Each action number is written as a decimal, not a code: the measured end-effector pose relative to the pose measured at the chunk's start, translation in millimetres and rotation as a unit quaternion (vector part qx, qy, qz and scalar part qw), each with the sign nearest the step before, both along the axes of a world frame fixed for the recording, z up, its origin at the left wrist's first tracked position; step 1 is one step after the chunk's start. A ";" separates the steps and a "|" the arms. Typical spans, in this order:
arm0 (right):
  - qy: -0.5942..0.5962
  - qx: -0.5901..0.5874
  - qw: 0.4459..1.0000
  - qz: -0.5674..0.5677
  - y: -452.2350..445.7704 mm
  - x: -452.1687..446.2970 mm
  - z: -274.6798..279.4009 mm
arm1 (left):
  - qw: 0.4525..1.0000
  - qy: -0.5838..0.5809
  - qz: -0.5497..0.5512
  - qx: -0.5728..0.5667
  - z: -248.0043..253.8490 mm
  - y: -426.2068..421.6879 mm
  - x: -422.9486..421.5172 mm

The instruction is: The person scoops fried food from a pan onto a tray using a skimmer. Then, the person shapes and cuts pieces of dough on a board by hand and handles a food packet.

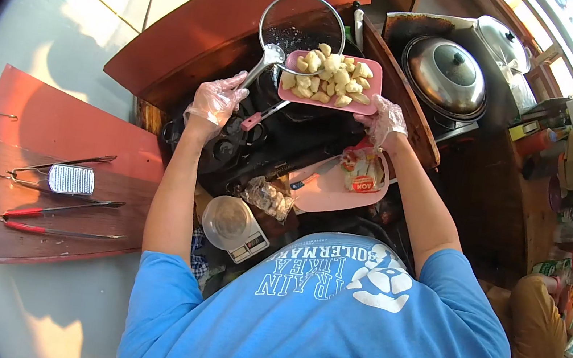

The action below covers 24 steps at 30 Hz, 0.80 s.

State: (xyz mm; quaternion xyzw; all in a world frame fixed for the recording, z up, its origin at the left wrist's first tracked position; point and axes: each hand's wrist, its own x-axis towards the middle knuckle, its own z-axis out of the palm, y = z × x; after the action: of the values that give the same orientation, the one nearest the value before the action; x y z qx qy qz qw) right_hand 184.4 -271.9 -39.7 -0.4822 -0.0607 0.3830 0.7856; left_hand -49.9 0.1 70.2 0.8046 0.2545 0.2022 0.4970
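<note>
My left hand (215,102), in a clear plastic glove, is closed around the grey handle of a long-handled round strainer (272,54). The strainer's thin ring reaches over the far left part of a pink tray (375,82). Pale, chunky food pieces (342,81) are heaped on this tray, and some overlap the ring. My right hand (385,122), gloved too, grips the tray's near right corner. Just below the tray, a utensil with a pink handle (251,122) slants over the dark stove. What lies beneath the tray is hidden.
A lidded pan (447,77) stands at the right. Near my body are a pink cutting board (324,195) with a printed packet (362,175), a bagged bundle (269,197) and a clear bowl (226,222) on a scale (249,244). A grater (72,179) and tongs hang left.
</note>
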 end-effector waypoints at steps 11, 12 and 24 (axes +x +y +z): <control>0.018 0.043 0.999 -0.002 1.6 5.7 -13.6 | 0.997 0.026 -0.021 0.064 5.4 -7.2 4.3; 0.017 0.036 0.999 -0.003 1.4 4.6 -10.3 | 0.997 0.026 -0.021 0.064 3.6 -4.5 2.8; 0.010 0.033 0.999 -0.019 5.1 4.4 -10.8 | 0.967 -0.047 -0.052 0.247 16.8 -34.7 7.0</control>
State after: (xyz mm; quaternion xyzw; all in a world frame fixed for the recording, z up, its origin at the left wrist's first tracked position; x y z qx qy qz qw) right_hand 188.7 -266.8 -50.5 -0.4529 -0.0558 0.3704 0.8091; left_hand -42.9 -34.5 87.1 0.9040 0.1307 0.2701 0.3046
